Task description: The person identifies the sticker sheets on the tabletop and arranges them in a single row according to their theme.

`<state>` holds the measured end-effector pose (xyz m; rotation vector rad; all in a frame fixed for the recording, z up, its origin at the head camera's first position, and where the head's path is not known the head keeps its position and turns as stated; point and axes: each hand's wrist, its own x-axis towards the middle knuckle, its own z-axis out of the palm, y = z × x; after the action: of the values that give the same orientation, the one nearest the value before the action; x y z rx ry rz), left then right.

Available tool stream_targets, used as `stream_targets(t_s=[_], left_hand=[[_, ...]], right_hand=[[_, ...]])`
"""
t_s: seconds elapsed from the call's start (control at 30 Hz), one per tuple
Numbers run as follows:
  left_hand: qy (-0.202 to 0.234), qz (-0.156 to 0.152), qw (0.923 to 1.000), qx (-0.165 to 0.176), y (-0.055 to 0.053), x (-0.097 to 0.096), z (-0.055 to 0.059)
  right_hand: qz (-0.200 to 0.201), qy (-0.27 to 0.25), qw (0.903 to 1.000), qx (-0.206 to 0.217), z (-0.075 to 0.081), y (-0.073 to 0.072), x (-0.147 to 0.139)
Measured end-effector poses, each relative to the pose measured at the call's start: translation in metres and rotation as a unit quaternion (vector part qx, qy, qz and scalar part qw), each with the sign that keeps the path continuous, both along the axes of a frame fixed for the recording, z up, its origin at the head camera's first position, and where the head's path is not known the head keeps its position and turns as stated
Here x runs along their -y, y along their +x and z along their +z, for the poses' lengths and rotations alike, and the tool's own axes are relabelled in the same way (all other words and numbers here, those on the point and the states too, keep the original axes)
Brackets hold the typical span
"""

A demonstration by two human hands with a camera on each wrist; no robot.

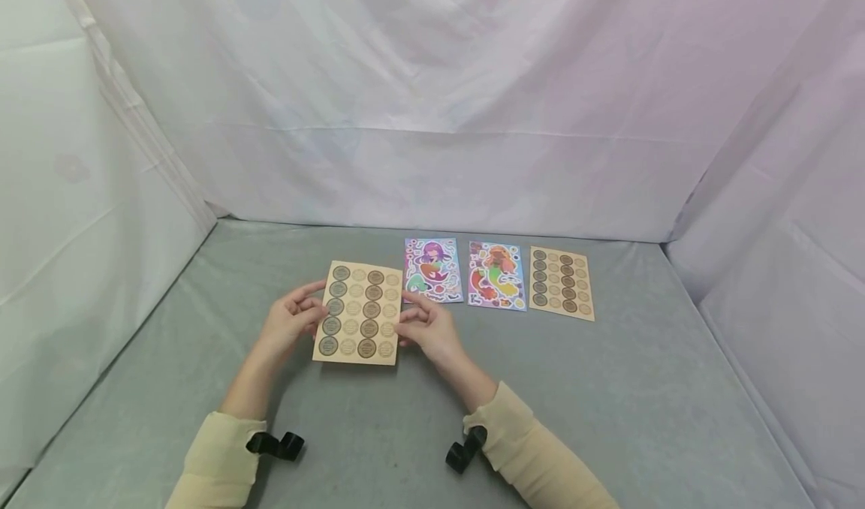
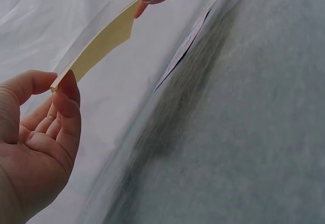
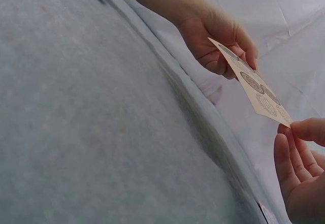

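Observation:
Both hands hold up a tan sticker sheet (image 1: pixel 353 308) printed with rows of round brown seals. My left hand (image 1: pixel 287 325) pinches its left edge between thumb and fingers. On the opposite edge, the right hand (image 1: pixel 430 332) has the sheet between thumb and fingertips. In the left wrist view the plain yellowish back of the sheet (image 2: pixel 104 43) shows, slightly bowed and raised above the table. From the right wrist, the printed face (image 3: pixel 254 87) is seen at a slant.
Along the back of the grey table (image 1: pixel 378 434) lie a purple-haired mermaid sticker sheet (image 1: pixel 424 287), an orange-haired mermaid sheet (image 1: pixel 496 276) and a second tan seal sheet (image 1: pixel 561 282). White cloth walls (image 1: pixel 432 171) enclose the back and sides.

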<state>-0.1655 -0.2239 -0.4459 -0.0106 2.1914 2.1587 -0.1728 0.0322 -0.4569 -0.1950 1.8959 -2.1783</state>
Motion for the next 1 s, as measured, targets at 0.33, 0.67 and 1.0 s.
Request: stream_targets(t_s=[0.33, 0.67, 1.0], left_hand=[[-0.011, -0.016, 0.9998, -0.008, 0.008, 0.007, -0.002], [-0.027, -0.029, 0.9992, 0.004, 0.017, 0.014, -0.003], [-0.054, -0.041, 0.9975, 0.017, 0.024, 0.023, -0.007]], right_hand=[[0.005, 0.017, 0.9998, -0.012, 0.012, 0.013, 0.002], [0.011, 0.023, 0.9995, -0.016, -0.005, 0.016, 0.008], [0.031, 0.041, 0.9985, -0.018, -0.008, 0.021, 0.012]])
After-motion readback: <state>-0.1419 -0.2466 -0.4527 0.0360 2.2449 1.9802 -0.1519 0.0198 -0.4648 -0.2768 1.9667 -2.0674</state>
